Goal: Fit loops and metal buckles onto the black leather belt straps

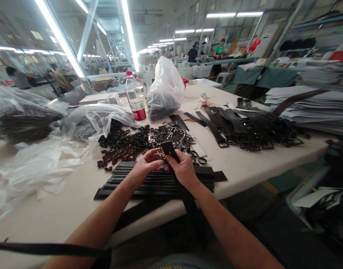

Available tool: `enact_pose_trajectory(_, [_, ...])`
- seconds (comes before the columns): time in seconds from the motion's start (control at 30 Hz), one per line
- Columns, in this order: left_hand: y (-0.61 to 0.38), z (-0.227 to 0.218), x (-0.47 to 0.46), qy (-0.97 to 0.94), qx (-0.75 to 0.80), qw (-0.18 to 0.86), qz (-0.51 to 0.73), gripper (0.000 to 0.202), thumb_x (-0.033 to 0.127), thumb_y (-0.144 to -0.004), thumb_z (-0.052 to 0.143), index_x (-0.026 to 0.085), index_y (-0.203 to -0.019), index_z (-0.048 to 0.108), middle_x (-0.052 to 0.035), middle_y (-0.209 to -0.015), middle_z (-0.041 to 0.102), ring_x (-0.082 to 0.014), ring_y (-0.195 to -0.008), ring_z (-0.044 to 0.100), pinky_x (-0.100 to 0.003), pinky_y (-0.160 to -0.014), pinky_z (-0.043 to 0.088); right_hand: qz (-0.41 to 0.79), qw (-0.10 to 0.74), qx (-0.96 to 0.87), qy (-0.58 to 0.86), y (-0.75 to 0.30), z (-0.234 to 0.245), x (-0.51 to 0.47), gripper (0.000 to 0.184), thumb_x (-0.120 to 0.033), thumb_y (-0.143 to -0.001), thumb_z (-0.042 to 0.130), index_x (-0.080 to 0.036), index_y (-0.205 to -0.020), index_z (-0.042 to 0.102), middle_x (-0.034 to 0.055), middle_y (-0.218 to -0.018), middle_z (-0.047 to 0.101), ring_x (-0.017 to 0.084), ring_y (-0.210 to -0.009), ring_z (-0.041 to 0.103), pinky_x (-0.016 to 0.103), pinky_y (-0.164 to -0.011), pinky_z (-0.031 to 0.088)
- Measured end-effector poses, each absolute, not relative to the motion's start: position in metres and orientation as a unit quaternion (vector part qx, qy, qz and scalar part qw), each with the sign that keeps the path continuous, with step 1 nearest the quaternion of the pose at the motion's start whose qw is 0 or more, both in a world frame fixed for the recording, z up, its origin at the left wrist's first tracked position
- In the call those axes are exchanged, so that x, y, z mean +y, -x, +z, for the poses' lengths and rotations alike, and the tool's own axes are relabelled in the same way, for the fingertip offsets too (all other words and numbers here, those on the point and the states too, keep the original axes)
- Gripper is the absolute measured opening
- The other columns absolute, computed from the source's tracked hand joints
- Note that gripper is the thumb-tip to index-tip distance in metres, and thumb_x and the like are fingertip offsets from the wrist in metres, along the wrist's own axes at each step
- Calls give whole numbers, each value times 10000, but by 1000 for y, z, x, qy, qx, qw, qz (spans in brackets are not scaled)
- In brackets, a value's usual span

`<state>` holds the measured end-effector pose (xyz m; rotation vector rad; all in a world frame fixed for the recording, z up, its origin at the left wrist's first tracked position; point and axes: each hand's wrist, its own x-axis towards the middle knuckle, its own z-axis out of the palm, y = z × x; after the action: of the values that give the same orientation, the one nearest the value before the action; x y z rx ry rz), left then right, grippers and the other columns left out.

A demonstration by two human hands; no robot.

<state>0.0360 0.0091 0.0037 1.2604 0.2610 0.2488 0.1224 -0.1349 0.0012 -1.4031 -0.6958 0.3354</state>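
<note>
My right hand (184, 170) is closed around a black belt strap (170, 149), whose end sticks up between my hands while the rest hangs down over the table edge toward my lap. My left hand (145, 164) pinches a small metal buckle (161, 154) against that strap end. Both hands hover over a flat stack of black straps (149, 183) lying along the near edge of the white table (238, 164). Just beyond my fingers lie a pile of metal buckles (171, 134) and a pile of dark loops (121, 144).
A row of finished black belts (244, 129) lies to the right. A water bottle (136, 99) and a white plastic bag (165, 89) stand behind the piles. Clear bags (28, 119) crowd the left. Stacked sheets (308, 108) sit far right. People work in the background.
</note>
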Motion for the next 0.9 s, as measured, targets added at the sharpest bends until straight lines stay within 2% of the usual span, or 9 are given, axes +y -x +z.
enact_pose_trajectory(0.07, [-37,1,6,-591,108,793,99,519,285,-586,912,173,-1047,701,-27,-853,730,-137,-698,667,-231,-642,530,128,672,-340,645,-121,-1,-135,250,-434,-868,640,-190,-883,689,1,-762,669,117,-533,596,235,-528,491])
enact_pose_trajectory(0.17, [-36,0,2,-602,92,788,91,412,261,-597,904,150,-932,690,1,-722,699,-118,-618,639,-244,-658,532,110,639,-375,663,-120,-1,-135,225,-398,-881,633,-185,-843,696,-3,-690,649,137,-571,609,246,-575,500])
enact_pose_trajectory(0.3, [-35,4,-2,-612,90,779,100,326,256,-626,884,139,-860,688,-3,-704,692,-117,-615,635,-245,-661,533,156,640,-376,652,-122,1,-138,254,-432,-886,629,-190,-863,704,-5,-681,647,146,-542,612,254,-536,498])
enact_pose_trajectory(0.43, [-36,6,-1,-593,108,790,116,405,246,-634,872,153,-987,695,-33,-831,731,-163,-698,681,-300,-709,562,130,645,-360,662,-123,2,-142,243,-433,-891,630,-203,-893,709,0,-712,664,146,-566,621,255,-569,501])
enact_pose_trajectory(0.53, [-36,3,2,-571,121,800,141,497,254,-660,857,177,-1116,674,-48,-925,747,-177,-773,695,-296,-722,565,110,640,-356,672,-122,2,-144,229,-425,-902,623,-207,-889,694,-10,-720,651,130,-531,621,247,-567,487])
enact_pose_trajectory(0.63, [-36,0,4,-579,110,799,119,500,254,-680,850,174,-1142,675,-53,-951,750,-176,-797,697,-305,-754,574,62,621,-368,689,-119,3,-146,214,-413,-903,625,-214,-840,672,3,-752,653,138,-576,626,252,-605,491])
enact_pose_trajectory(0.77, [-36,-2,7,-594,123,786,118,554,268,-668,867,196,-1180,669,-13,-822,739,-148,-709,700,-247,-667,566,8,607,-362,707,-118,4,-149,191,-383,-928,587,-218,-872,666,13,-785,650,141,-593,621,261,-630,493])
enact_pose_trajectory(0.9, [-37,0,7,-597,142,778,137,552,300,-634,891,178,-1131,683,6,-713,718,-122,-602,679,-207,-579,542,2,620,-339,708,-118,8,-152,183,-380,-900,608,-214,-842,658,0,-693,646,142,-544,607,263,-615,488])
